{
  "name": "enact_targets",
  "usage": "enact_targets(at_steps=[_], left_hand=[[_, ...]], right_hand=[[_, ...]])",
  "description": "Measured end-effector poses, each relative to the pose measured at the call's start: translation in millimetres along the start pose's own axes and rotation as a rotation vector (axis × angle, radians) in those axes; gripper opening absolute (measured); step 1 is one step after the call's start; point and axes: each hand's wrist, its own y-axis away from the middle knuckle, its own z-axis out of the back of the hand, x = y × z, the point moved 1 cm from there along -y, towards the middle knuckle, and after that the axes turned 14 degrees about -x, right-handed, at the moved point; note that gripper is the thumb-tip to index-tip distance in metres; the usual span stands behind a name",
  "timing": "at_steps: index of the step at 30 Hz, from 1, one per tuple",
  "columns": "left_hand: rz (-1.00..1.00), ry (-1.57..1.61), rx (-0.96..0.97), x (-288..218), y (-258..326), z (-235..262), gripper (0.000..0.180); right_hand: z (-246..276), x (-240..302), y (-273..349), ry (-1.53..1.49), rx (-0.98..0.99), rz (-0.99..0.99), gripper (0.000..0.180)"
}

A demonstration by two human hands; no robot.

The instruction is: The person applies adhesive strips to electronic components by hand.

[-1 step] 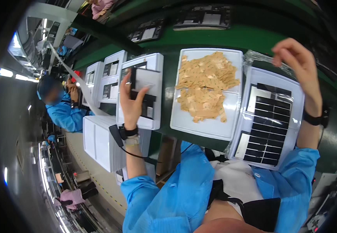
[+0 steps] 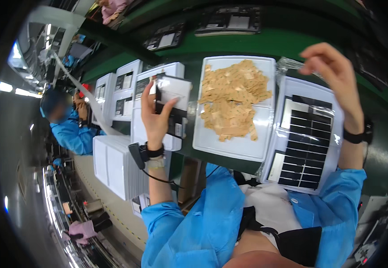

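A worker in a blue smock stands at a green workbench [image 2: 265, 42], seen from above. The left hand [image 2: 156, 118] is clasped around a small white-and-black device [image 2: 172, 96], thumb across its dark face, holding it just above a white tray [image 2: 136, 129] at the bench's near edge. The right hand [image 2: 332, 71], wearing a black wristband, is raised with fingertips pinched on the edge of a clear plastic bag [image 2: 290, 64] that wraps a white-framed solar panel unit [image 2: 305, 143]; the panel lies tilted at the bench edge, its dark cells facing up. Between the hands sits a white rectangular tray [image 2: 229, 147] heaped with tan adhesive strips [image 2: 232, 100]. Further white units [image 2: 127, 82] line the bench to the left, where another person in blue [image 2: 71, 129] works.
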Motion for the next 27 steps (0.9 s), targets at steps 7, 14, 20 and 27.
enact_targets(at_steps=[7, 14, 20, 27], left_hand=[[0.039, 0.3, 0.083, -53, 14, -136, 0.066], [0.071, 0.273, 0.066, -43, 23, -151, 0.062], [0.24, 0.441, 0.081, -53, 34, -163, 0.07], [0.283, 0.467, 0.025, -43, 37, -154, 0.065]], right_hand=[[-59, -17, 19, -0.231, 0.048, -0.26, 0.034], [-56, -24, 15, -0.272, -0.035, -0.293, 0.022], [-49, -33, 18, -0.234, -0.093, -0.328, 0.027], [-64, -49, 17, -0.283, -0.07, -0.355, 0.027]])
